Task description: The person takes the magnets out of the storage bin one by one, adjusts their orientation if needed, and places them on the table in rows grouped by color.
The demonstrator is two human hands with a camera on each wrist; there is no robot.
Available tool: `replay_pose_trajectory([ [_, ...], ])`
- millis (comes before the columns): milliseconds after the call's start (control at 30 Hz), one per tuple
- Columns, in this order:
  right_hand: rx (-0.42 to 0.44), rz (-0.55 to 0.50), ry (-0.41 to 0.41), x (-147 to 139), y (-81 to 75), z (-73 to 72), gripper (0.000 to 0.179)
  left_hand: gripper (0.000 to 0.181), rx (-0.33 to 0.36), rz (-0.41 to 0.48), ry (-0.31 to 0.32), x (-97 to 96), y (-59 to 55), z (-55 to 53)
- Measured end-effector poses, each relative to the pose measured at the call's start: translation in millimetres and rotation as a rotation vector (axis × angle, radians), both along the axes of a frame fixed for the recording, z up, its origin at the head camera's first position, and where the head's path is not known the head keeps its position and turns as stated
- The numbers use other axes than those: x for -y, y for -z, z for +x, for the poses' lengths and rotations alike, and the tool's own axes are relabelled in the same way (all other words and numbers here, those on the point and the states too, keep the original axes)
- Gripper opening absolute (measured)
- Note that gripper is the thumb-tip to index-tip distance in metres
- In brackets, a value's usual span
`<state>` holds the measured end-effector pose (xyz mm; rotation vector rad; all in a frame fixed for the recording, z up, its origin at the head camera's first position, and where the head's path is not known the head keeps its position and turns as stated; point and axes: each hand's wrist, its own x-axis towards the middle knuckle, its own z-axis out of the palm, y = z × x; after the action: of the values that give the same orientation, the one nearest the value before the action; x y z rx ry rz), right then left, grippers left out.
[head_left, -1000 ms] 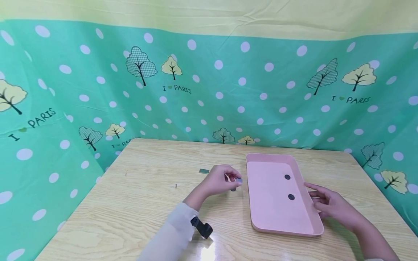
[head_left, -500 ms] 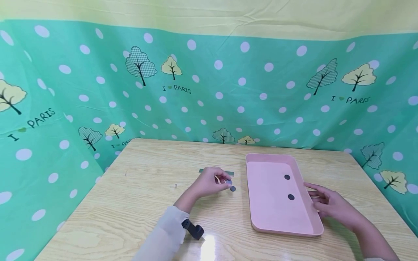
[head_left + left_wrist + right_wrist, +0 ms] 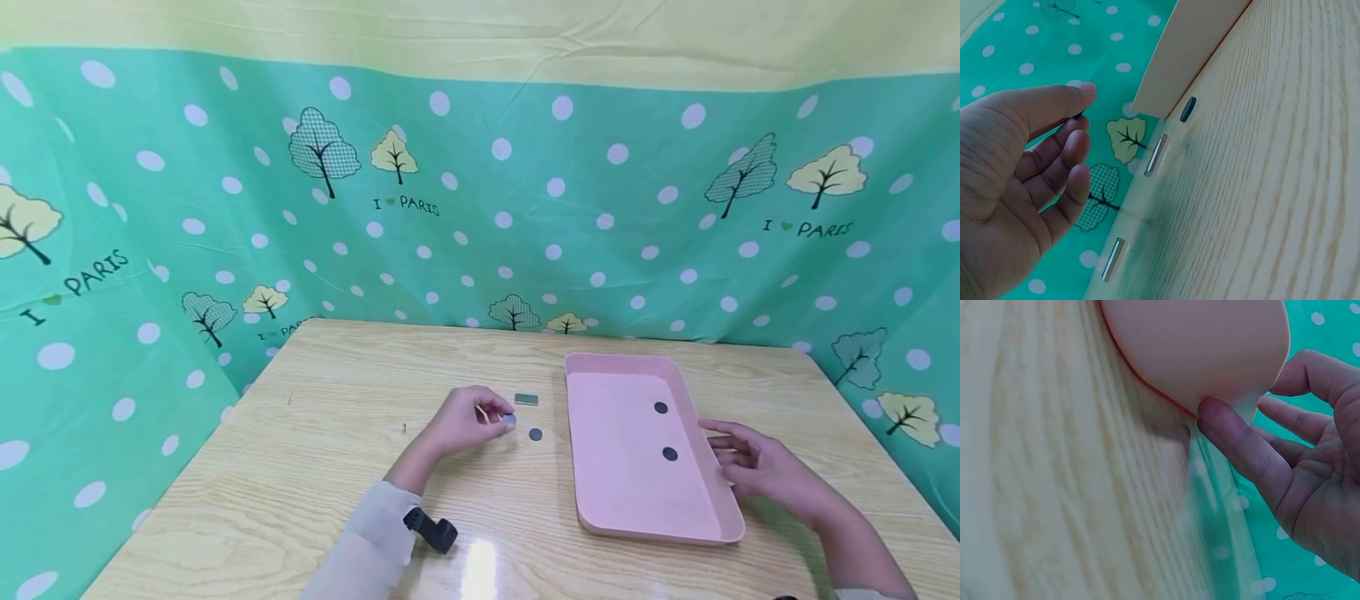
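Note:
My left hand pinches a small dark disc between thumb and index finger, above the table left of the pink tray. In the left wrist view, only the dark edge of this disc shows, the other fingers curling below it. Another dark disc lies on the table between hand and tray. My right hand is at the tray's right side, its fingertips against the outer wall. The right wrist view shows the thumb pressing low on that wall, with the other fingers loosely bent.
Inside the tray lie two dark discs. A small rectangular plate lies behind my left hand; a second plate shows in the left wrist view. A tiny bit lies farther left. A patterned green curtain stands behind the table.
My left hand has moved left, away from the tray, still pinching the disc. The right-hand rectangular plate has come into view and the left one is now hidden. The right hand stays put.

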<state>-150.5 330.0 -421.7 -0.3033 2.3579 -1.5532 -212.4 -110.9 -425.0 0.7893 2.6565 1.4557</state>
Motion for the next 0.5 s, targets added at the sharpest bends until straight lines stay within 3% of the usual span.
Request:
replay_pose_trajectory([
  [500, 0.001, -0.018, 0.01, -1.5, 2.7, 0.1, 0.066, 0.012, 0.018, -0.027, -0.024, 9.9, 9.2, 1.2],
])
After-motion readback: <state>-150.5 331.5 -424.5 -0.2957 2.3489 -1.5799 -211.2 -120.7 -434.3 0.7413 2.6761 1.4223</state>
